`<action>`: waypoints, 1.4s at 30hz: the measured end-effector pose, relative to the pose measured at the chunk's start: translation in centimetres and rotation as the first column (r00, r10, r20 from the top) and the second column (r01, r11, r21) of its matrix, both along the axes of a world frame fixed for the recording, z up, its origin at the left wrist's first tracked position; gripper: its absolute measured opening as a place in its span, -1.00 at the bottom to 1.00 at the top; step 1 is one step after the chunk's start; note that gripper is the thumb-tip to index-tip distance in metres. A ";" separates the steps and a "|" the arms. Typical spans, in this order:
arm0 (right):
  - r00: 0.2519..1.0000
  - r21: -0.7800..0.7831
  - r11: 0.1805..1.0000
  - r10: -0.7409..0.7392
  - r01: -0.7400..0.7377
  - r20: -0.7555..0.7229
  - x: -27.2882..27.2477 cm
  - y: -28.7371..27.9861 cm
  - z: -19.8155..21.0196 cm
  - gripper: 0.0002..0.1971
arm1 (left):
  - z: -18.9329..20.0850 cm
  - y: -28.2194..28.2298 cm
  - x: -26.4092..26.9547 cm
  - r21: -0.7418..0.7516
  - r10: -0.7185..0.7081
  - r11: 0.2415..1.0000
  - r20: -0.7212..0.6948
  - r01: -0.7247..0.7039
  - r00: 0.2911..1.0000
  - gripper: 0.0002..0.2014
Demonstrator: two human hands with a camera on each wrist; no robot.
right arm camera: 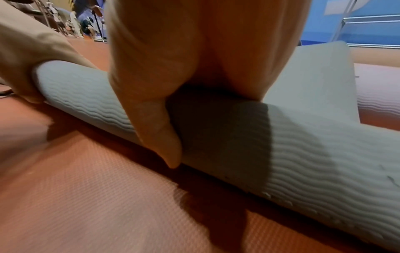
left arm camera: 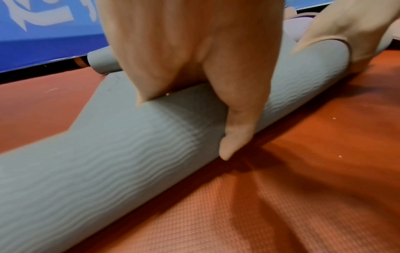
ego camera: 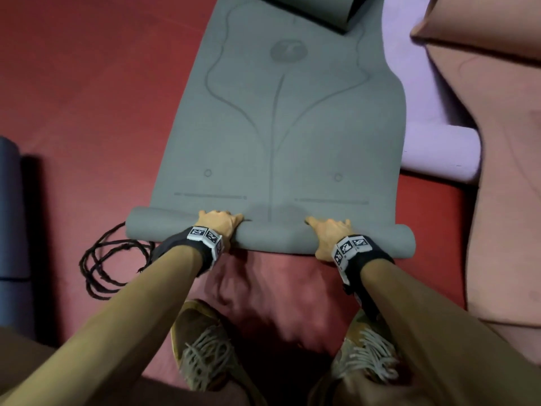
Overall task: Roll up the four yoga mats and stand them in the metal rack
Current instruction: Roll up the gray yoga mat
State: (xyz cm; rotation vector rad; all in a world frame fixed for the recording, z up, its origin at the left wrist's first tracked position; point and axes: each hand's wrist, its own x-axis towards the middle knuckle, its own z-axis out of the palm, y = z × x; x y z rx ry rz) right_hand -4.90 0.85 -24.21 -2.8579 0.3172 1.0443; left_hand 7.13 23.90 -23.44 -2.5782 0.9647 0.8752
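A grey yoga mat [ego camera: 278, 127] lies flat on the red floor, and its near end is wound into a roll [ego camera: 272, 238] across my front. My left hand [ego camera: 218, 224] grips the roll left of centre, fingers curled over the top. My right hand [ego camera: 329, 232] grips it right of centre the same way. In the left wrist view the thumb [left arm camera: 236, 137] runs down the near side of the ribbed roll [left arm camera: 129, 145]. The right wrist view shows the right thumb [right arm camera: 164, 145] pressed against the roll [right arm camera: 303, 145].
A lilac mat [ego camera: 433, 148], partly rolled, lies to the right, with a pink mat [ego camera: 503, 142] beyond it. A dark blue rolled mat [ego camera: 11, 215] sits at the left edge, a black cord [ego camera: 111, 259] beside it. A dark grey roll [ego camera: 322, 10] lies across the far end. Metal bars [right arm camera: 368, 18] stand behind.
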 end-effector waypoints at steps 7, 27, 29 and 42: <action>0.998 -0.121 0.992 0.031 -0.025 0.047 -4.3 2.2 -1.5 0.14 | -1.1 0.6 -2.8 0.093 0.080 0.994 -0.164 -0.065 0.983 -0.26; 0.990 -0.136 0.990 0.047 -0.029 0.129 -3.7 2.1 -0.9 -0.01 | -2.2 0.3 -1.9 0.036 0.135 0.991 -0.110 -0.131 0.985 -0.24; 0.985 -0.144 0.990 0.026 -0.001 0.171 -3.7 2.2 -1.1 -0.19 | -2.3 0.0 -1.3 0.032 0.140 0.990 -0.150 -0.136 0.979 -0.24; 0.997 -0.021 0.999 -0.028 0.030 0.074 0.5 0.3 -0.5 -0.41 | -3.2 0.3 -2.2 -0.113 0.035 0.993 0.129 -0.021 0.991 -0.20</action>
